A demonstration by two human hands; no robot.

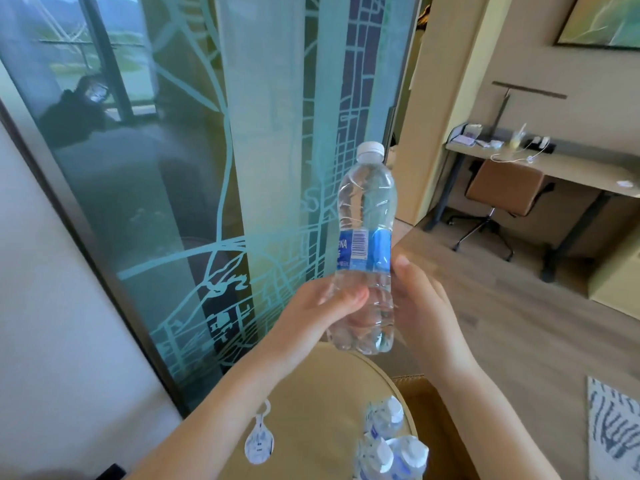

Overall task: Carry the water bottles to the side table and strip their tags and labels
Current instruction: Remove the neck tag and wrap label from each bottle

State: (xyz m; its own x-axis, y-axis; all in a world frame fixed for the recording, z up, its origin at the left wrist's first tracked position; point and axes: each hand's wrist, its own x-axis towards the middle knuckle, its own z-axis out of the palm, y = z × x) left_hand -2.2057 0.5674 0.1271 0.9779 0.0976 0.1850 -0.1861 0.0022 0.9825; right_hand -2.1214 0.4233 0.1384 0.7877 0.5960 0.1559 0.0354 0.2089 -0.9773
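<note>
Bottles (389, 445) are grouped at the side table's (311, 386) near edge; left hand (311, 306) gripping, right hand (426, 306) slack, the raised bottle's (365, 202) label (365, 251) should be peeled seam-first.

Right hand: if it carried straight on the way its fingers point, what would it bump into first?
Probably the water bottle that the left hand grips, near its blue label. The right hand lies close beside it; depth is unclear.

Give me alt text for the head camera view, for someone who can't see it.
A left hand grips a capped water bottle upright above a round table, with the right hand close beside it, thumb near the blue label. A loose tag and three more bottles are on the table.
</note>
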